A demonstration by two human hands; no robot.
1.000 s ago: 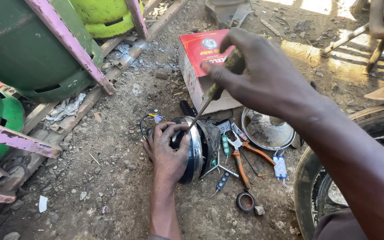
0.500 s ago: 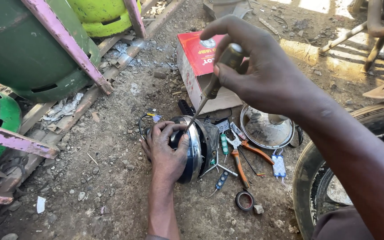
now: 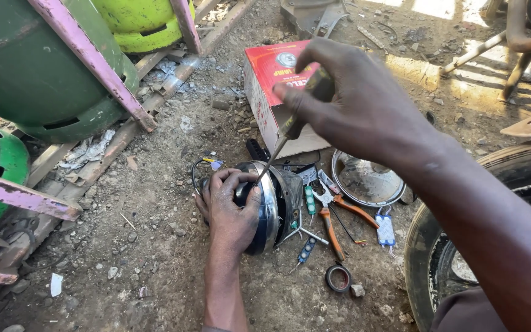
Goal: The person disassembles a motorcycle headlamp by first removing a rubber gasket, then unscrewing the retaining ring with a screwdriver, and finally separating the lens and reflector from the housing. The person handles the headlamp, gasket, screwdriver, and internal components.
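Observation:
My left hand point(image 3: 228, 206) lies over a round black headlamp housing with a chrome rim point(image 3: 270, 209) that rests on the dirt, gripping it from the left. My right hand point(image 3: 357, 104) is above it, closed around the handle of a screwdriver point(image 3: 293, 126). The screwdriver's thin shaft slants down and left, and its tip meets the housing at the chrome rim, just by my left fingers. Short wires stick out of the housing on its left side.
A red and white cardboard box point(image 3: 265, 80) stands behind the lamp. Orange-handled pliers point(image 3: 330, 218), a chrome ring point(image 3: 367, 181), a tape roll point(image 3: 339, 278) and small LED strips lie to the right. A tyre point(image 3: 437, 246) is at right, green gas cylinders point(image 3: 32, 74) in pink frames at left.
My right hand has turned on the screwdriver handle, fingers now wrapped further round it, while the tip stays at the rim. My left hand keeps its hold on the housing.

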